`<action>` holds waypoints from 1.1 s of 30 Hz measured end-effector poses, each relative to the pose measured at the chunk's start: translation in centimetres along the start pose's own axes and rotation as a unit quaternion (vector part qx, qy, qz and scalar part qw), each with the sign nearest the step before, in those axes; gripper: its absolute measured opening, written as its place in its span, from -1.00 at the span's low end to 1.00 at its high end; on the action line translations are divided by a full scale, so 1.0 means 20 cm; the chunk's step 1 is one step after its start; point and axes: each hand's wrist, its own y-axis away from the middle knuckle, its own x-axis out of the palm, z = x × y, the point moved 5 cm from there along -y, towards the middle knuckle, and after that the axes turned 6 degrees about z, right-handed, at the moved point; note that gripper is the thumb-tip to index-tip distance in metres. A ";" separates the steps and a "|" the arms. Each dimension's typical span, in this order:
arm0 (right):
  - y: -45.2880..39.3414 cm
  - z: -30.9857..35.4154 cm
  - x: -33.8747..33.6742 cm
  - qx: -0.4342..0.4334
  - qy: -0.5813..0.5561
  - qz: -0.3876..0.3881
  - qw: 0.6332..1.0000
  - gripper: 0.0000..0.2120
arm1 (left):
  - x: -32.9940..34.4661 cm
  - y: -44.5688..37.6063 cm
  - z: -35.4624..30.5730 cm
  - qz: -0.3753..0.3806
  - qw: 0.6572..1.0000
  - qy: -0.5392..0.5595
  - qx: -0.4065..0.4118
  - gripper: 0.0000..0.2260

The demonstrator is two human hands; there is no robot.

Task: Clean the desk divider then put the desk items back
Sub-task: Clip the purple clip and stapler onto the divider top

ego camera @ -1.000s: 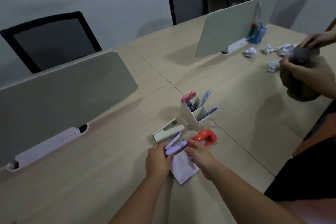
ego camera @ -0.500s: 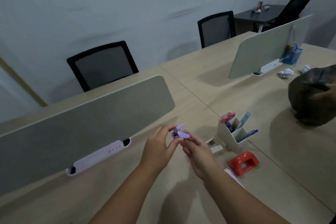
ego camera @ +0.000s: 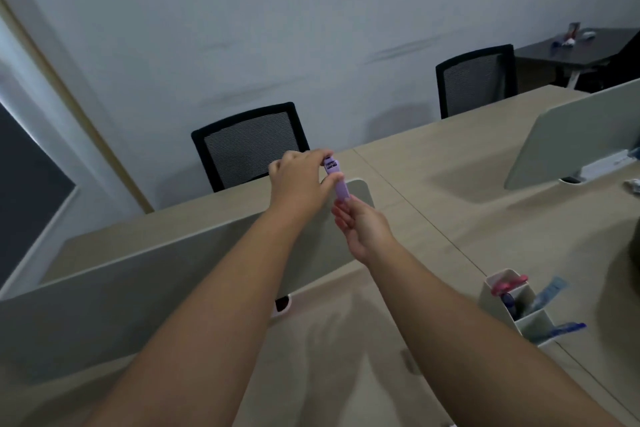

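Note:
A long grey-green desk divider stands across the wooden desk. Both my arms reach up to its top right corner. My left hand pinches a small purple clip-like item between thumb and fingers, held upright just above the divider's corner. My right hand is just below it, fingers partly spread and touching the item's lower end. A white pen holder with a pink item and blue pens stands at the right on the desk.
A second divider stands on the far right desk, with crumpled paper near it. Two black mesh chairs face the desks from the wall side. A dark rounded shape sits at the right edge.
My hands lifted the purple item off the desk and carried it up and away to the divider's top corner. The view tilted up, so the orange hole punch and paper dropped out of sight.

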 end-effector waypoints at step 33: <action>0.62 -0.24 -1.29 0.100 0.626 -0.256 0.730 -0.52 | 1.45 1.15 -0.32 0.398 0.898 0.167 -0.089 -0.22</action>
